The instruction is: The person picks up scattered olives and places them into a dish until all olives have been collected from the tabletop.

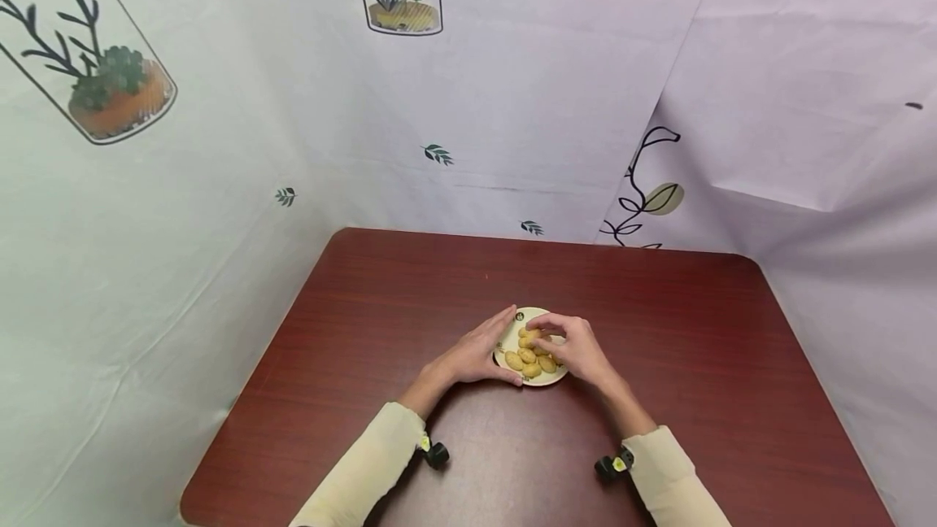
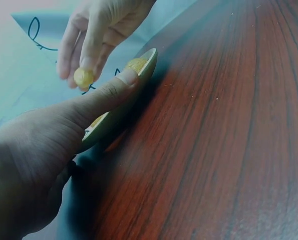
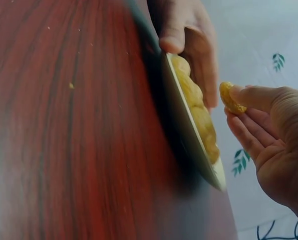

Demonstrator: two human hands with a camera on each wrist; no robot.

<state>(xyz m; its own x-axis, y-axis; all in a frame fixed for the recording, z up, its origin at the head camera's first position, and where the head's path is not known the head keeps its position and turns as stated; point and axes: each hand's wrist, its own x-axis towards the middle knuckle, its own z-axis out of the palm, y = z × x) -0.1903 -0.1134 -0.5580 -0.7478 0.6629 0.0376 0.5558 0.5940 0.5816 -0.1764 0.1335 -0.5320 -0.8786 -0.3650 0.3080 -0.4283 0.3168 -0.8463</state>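
A small cream plate (image 1: 507, 341) with dark printed marks on its rim stands on the table, bearing several yellow-brown oval pieces (image 1: 531, 370) with bumpy surfaces. My left hand (image 1: 476, 354) lies against its left side, fingers straight along the far left rim and thumb along the near rim. In the left wrist view that thumb (image 2: 106, 100) lies over the plate's edge. Above the plate's right side, my right hand (image 1: 581, 350) pinches one yellow oval piece (image 3: 231, 98) between thumb and fingertips. This piece is raised clear of the others in both wrist views.
The dark red wooden table (image 1: 410, 291) has rounded corners and a few tiny crumbs (image 3: 71, 86). Pale cloth (image 1: 512, 104) printed with plants hangs behind it and along the sides. Small black cameras (image 1: 437, 455) are strapped at both wrists.
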